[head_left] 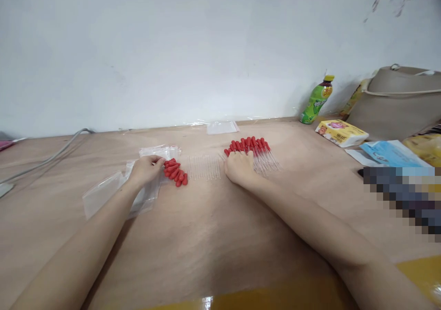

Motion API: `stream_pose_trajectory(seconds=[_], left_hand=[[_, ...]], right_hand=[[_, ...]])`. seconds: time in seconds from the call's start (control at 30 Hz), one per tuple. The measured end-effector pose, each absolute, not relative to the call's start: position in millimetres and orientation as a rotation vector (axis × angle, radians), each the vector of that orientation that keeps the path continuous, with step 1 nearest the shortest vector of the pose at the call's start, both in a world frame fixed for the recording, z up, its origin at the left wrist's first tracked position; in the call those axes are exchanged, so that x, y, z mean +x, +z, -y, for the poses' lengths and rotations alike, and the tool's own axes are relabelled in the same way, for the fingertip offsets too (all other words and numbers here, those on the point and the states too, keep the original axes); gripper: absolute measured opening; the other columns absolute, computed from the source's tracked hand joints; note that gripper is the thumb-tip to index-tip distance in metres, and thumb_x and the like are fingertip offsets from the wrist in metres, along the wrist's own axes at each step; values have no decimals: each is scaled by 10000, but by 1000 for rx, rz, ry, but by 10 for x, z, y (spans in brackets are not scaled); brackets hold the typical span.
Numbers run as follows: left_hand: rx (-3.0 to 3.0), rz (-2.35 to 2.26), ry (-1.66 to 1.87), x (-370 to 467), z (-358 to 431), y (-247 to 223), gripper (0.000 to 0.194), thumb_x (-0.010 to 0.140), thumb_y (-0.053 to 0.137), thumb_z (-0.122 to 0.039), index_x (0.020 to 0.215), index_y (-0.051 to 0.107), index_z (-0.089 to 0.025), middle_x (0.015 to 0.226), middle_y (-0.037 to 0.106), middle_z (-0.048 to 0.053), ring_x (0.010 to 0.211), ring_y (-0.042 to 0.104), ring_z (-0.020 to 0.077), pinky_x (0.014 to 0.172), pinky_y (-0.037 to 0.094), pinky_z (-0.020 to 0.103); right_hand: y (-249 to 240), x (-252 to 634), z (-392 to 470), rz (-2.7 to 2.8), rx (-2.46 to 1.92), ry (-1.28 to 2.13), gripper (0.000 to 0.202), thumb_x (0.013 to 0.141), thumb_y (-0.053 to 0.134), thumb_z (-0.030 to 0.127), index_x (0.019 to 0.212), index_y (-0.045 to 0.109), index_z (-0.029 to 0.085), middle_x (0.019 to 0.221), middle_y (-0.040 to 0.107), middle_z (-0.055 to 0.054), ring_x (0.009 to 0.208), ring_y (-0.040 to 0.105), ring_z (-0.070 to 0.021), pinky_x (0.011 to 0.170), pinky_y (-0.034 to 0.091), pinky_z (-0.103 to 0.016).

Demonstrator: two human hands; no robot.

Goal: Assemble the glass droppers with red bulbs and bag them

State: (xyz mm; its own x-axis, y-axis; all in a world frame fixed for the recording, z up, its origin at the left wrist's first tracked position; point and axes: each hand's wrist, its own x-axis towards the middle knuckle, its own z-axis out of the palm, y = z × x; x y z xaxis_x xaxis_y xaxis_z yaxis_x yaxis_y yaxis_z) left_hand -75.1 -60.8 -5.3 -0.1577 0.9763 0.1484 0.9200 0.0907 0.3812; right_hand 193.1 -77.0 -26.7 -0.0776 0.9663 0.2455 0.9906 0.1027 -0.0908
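My left hand (147, 170) is closed in a pinch at the left edge of a small pile of red rubber bulbs (176, 172), its fingertips on one of them. Right of the pile, a row of thin clear glass tubes (204, 166) lies side by side on the table. My right hand (240, 166) is closed, knuckles up, between that row and a bunch of droppers with red bulbs (254, 144). Thin tubes show beside its fingers, but its grip is hidden. The droppers' clear stems (267, 160) point toward me.
Clear plastic bags (103, 193) lie under and around my left wrist. Another bag (222, 127) lies by the wall. To the right are a green drink bottle (316, 101), a yellow tissue pack (341, 133), a blue packet (392, 154) and a beige bag (399, 103). A grey cable (65, 147) runs along the left.
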Motion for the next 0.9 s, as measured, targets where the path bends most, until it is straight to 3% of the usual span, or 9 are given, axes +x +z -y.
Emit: stream_pose_trajectory(seconds=[0.13,0.27,0.5,0.7,0.83,0.9], left_hand=[[1961,-2195,579,-769,597,-101,367,755,417,-430,861,668,-184,817,677,34,775,594,209,649,399,263],[2013,-2139,606,-754,598,-93,360,728,442,-464,812,662,-191,785,671,28,732,595,199,631,393,259],[2050,-2166,681,-764,580,-182,298,748,437,-421,795,620,-190,764,655,38,711,594,203,616,397,268],[2047,-2194,889,-741,595,-129,284,807,389,-387,858,558,-166,842,637,67,789,585,219,647,418,290],[2140,-1897,1239,-445,803,-53,225,811,441,-361,884,527,-166,821,615,42,737,584,176,623,435,264],[2136,-1633,1222,-217,965,-96,227,836,431,-343,948,515,-164,741,598,22,642,583,146,592,443,254]], right_hand=[[-270,2101,944,2151,-1833,-296,263,851,361,249,866,559,77,843,628,-159,812,542,-261,728,224,-367],[-359,2368,1119,2174,-1621,-281,234,878,328,233,840,524,111,744,625,-84,710,538,-199,742,219,-338],[-600,2627,1261,2104,-1325,-170,245,883,351,209,1047,530,172,889,664,-76,781,566,-177,776,230,-328],[-616,2564,1263,2061,-1253,-58,187,870,362,200,866,547,171,803,649,-42,724,566,-154,808,255,-338],[-616,2553,1262,2077,-1174,-4,184,858,377,180,954,534,165,841,637,-49,760,565,-160,810,301,-336],[-613,2561,1267,2096,-1112,-7,244,857,372,159,1052,518,163,893,627,-64,809,556,-167,788,335,-322]])
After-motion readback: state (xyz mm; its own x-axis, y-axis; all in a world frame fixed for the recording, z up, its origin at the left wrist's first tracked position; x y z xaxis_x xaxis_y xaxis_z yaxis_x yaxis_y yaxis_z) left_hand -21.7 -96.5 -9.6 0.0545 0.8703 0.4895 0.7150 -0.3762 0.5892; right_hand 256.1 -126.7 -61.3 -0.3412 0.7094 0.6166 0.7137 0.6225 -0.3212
